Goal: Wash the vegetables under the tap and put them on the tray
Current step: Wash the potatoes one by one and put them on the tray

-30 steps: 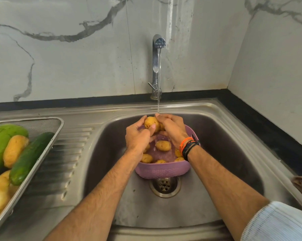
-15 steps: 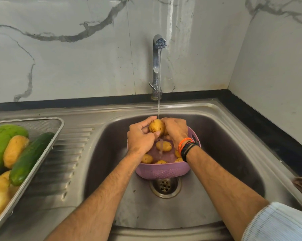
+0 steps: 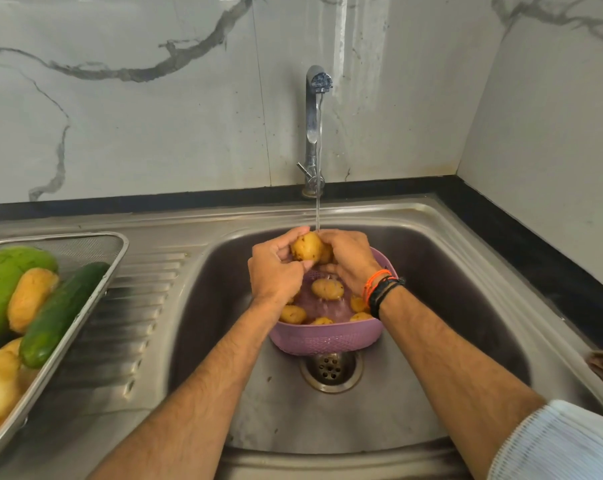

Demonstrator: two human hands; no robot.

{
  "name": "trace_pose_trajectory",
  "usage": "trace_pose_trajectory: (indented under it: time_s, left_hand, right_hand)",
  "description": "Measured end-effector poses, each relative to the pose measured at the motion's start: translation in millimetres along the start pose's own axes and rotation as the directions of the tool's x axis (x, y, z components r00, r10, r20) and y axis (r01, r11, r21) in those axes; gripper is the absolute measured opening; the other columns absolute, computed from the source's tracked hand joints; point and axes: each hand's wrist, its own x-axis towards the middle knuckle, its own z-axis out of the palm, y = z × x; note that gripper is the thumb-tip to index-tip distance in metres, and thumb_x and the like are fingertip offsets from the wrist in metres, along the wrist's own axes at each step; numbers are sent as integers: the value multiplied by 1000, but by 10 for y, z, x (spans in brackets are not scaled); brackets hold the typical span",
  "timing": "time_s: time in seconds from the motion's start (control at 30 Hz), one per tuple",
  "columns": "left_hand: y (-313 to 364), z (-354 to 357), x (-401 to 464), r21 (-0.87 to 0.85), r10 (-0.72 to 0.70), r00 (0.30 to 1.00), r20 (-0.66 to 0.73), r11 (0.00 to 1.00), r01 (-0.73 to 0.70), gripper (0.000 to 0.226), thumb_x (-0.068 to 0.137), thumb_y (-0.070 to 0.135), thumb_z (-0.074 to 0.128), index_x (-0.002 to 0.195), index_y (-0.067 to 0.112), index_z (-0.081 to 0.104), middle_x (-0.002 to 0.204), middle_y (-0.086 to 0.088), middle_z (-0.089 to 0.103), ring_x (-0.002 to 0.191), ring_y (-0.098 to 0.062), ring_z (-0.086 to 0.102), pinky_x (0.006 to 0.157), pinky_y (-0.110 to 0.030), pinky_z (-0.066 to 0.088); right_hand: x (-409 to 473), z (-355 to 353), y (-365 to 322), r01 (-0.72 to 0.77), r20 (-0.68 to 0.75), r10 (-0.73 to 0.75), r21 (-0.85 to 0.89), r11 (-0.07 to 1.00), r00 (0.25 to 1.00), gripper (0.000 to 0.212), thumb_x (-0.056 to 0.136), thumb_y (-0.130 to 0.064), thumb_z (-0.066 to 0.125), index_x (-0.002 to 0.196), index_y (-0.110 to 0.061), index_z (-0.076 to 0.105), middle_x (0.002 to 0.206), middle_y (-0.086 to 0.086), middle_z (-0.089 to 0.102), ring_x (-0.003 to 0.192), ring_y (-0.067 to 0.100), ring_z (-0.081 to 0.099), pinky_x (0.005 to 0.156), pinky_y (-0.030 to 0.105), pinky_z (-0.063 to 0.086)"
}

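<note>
The tray [image 3: 118, 258] runs off the left edge — the left hand [image 3: 276, 271] hides part of the basket [image 3: 328, 341]

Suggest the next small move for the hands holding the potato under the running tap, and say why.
Probably keep turning the potato under the stream: both the left hand and right hand grip it right where the tap water lands, and dark specks show on its skin. Then carry it left to the tray.

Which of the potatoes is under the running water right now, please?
The potato gripped by both the left hand and right hand; the others lie lower, in the purple basket.
</note>
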Motion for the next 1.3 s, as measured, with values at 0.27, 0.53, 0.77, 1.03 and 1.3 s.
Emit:
trace_pose_trajectory:
  time_s: [0.27, 0.53, 0.77, 1.03, 1.3]
  left_hand:
    - [-5, -8, 23, -44, -38, 999, 19, 998, 39, 63, 68, -16, 76, 102, 37, 74, 101, 7, 76, 99, -4, 70, 97, -39, 56]
    - [154, -90, 14, -397, -319, 926, 201, 838, 375, 44, 82, -12, 68, 124, 1, 63, 103, -17, 73, 98, -27, 71, 89, -39, 58]
    - [79, -73, 32, -328, -320, 925, 206, 868, 373, 38, 81, -13, 68, 113, 8, 71, 102, -14, 75, 101, -28, 71, 92, -44, 57]
    - [13, -39, -1, 32, -122, 990, 66, 992, 120, 67, 65, -8, 85, 121, 26, 70, 106, 6, 75, 99, -5, 69, 97, -34, 55]
    - [92, -33, -16, -290, -316, 926, 205, 885, 365, 37, 77, -10, 75, 112, 1, 69, 101, -19, 74, 99, -32, 72, 88, -45, 59]
  right_hand:
    - [62, 110, 63, -20, -129, 17, -21, 1000, 992, 25, 81, -35, 68, 84, -11, 75, 91, 14, 74, 92, 34, 71, 78, 53, 61]
    - [-14, 17, -22, 2, 31, -7, 146, 989, 1000, 18, 93, -12, 65, 107, -1, 70, 114, 18, 70, 112, 31, 65, 96, 45, 54]
    - [-19, 59, 13, 150, -35, -154, -97, 984, 988, 16, 95, -18, 59, 93, -15, 75, 101, 9, 73, 103, 26, 66, 91, 42, 53]
    - [20, 64, 39, 32, -66, -44, -174, 984, 997, 24, 85, -42, 64, 81, -23, 77, 89, 8, 74, 95, 33, 70, 84, 53, 59]
    - [-90, -2, -81, 59, 20, -63, 141, 988, 998, 17, 98, -2, 53, 91, -7, 68, 104, 18, 68, 107, 34, 66, 88, 44, 57]
